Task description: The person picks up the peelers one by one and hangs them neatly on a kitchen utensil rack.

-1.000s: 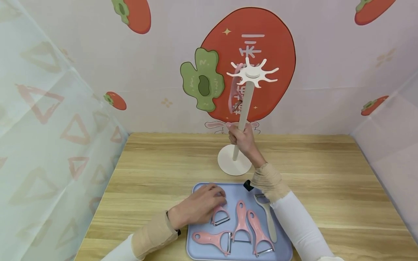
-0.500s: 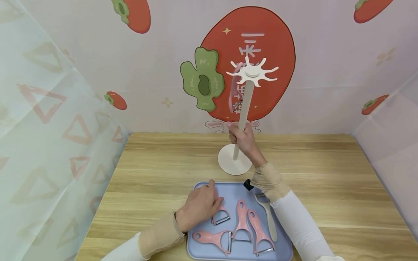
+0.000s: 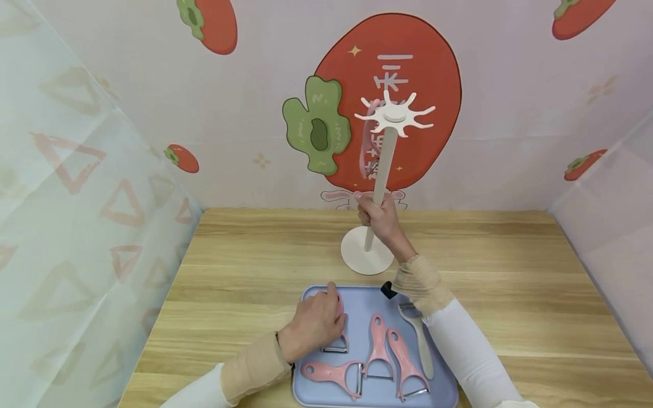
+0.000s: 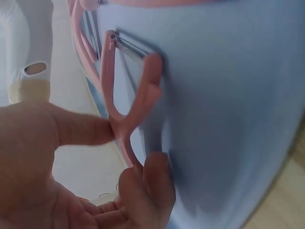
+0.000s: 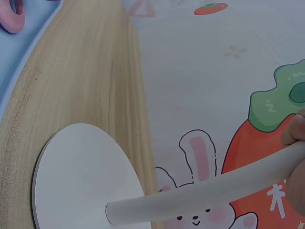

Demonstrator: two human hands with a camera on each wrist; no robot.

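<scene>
Pink plastic Y-shaped peeler (image 4: 123, 125) found in left hand (image 3: 316, 317), at the left rear part of the pale blue, round-cornered tray (image 3: 363, 297); pinched about the neck and handle, thumb on one side, bent fingers on the other; contact with tray floor not determinable from either view.

Long axis running roughly from far rim to near rim of tray; bladed fork toward near rim; handle toward far rim, largely covered by the hand in the head view; judged the governing relation for any onward move, with handle end directed toward the stand side of the tray.

Right hand (image 3: 380, 218) located beyond far rim of tray; wrapped around the post of a white, round-based stand (image 3: 384, 170); well apart from the held peeler; left hand clearly the nearer, in direct contact.

High beyond the tray: white spoked hook wheel (image 3: 395, 113), with pink hanging peeler (image 3: 365, 141) to left of post. On the tray: pink crosswise peeler (image 3: 334, 374) at near left; pink central peeler (image 3: 378, 343) and pink slanted peeler (image 3: 405, 360) toward near right, handles toward far rim; off-white plastic peeler (image 3: 421, 343) along right side, blade toward far rim. Beneath tray: wood-grain table (image 3: 245, 283).
</scene>
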